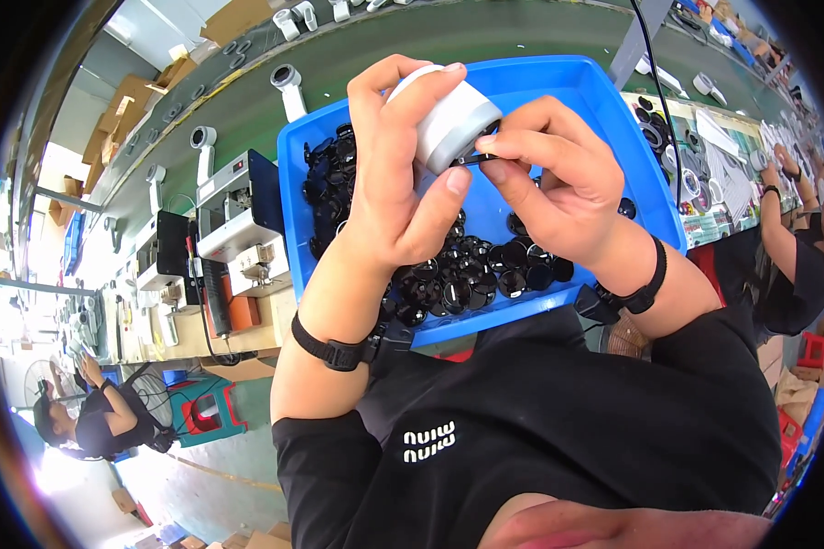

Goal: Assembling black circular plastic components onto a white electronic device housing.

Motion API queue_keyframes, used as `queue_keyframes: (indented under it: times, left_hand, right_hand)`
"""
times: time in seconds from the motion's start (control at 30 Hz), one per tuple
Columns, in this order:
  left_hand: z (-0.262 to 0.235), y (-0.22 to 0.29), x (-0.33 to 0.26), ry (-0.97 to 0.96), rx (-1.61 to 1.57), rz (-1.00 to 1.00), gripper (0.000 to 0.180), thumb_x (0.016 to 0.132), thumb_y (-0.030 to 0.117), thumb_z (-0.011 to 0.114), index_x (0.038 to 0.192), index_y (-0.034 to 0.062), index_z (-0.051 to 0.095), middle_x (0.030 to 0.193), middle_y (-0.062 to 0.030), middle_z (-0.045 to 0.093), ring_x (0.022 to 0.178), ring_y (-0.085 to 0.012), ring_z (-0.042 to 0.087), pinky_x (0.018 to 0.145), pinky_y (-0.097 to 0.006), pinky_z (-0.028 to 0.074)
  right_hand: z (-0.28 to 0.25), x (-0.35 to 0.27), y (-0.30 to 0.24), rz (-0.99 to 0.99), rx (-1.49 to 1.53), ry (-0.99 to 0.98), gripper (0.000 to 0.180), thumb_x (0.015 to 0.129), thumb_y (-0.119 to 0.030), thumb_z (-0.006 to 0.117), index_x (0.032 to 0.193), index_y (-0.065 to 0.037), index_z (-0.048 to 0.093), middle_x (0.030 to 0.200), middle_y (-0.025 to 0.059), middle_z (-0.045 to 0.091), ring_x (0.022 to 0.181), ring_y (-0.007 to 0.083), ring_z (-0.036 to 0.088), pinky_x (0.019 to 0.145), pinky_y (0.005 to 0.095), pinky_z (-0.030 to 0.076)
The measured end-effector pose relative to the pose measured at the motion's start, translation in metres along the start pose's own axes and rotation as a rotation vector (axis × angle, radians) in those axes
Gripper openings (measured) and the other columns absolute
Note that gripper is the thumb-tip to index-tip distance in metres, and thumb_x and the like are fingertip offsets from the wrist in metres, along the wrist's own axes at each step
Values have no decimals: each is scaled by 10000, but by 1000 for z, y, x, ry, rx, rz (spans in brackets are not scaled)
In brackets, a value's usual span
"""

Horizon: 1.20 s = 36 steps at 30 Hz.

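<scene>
My left hand (389,169) is wrapped round a white hair dryer head (449,114) with a grey rim, held tilted above a blue bin (558,78). If it has a handle, that is hidden. At its rim my right hand (558,174) pinches a small thin black piece (474,159), seen edge-on, between thumb and fingers. The piece touches or nearly touches the dryer's open end; which of the two I cannot tell. Below both hands, many glossy black round caps (458,293) lie heaped in the bin.
Small bench machines (238,206) stand left of the bin, beside a black-handled tool (215,297). White hair dryers (288,91) stand on the green conveyor belt (384,41) behind. A black cable (664,101) hangs at the right. Other people (110,416) work at both sides.
</scene>
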<state>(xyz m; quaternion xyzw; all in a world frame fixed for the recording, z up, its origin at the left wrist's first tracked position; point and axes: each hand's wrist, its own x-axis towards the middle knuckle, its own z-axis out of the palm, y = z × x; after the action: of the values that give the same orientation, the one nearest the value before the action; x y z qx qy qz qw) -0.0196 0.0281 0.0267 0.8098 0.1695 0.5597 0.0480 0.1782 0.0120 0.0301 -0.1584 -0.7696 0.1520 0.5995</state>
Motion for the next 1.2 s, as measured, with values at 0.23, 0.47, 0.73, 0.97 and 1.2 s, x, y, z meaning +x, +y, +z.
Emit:
queue_keyframes:
  times: [0.23, 0.47, 0.73, 0.97, 1.2]
  left_hand:
    - [9, -5, -6, 129, 27, 50, 653, 979, 351, 616, 1475, -14, 397, 1361, -274, 411, 1164, -343, 519, 964, -439, 468]
    - [13, -10, -4, 214, 42, 192, 734, 1044, 478, 525, 1571, 70, 218, 1396, -321, 416, 967, -406, 709, 729, -454, 647]
    - [13, -4, -6, 195, 56, 218, 715, 1039, 462, 545, 1581, 144, 203, 1399, -305, 381, 992, -433, 692, 682, -469, 666]
    - [7, 0, -3, 81, 28, 212, 638, 1025, 383, 596, 1539, 202, 265, 1423, -295, 347, 1014, -472, 677, 709, -515, 669]
    - [14, 1, -3, 113, 81, 199, 594, 1037, 379, 569, 1510, 166, 280, 1399, -316, 371, 969, -452, 685, 701, -499, 653]
  right_hand:
    - [-1, -4, 3, 79, 296, 48, 206, 803, 62, 801, 998, 25, 745, 932, 139, 735, 730, 171, 656, 642, 272, 520]
    - [-8, 2, 3, -35, 229, 0, 226, 781, 85, 807, 992, 26, 749, 937, 157, 733, 783, 226, 694, 684, 301, 546]
    - [-12, 3, -7, -85, 193, -31, 254, 759, 65, 844, 990, 10, 756, 941, 140, 716, 744, 212, 665, 637, 304, 527]
    - [-13, 1, -6, -148, 86, 7, 272, 754, 47, 855, 999, 0, 748, 940, 139, 706, 719, 201, 648, 605, 295, 489]
    - [-10, -3, 0, -186, 107, 36, 286, 752, 44, 857, 1011, -8, 746, 946, 122, 685, 697, 194, 619, 602, 295, 475]
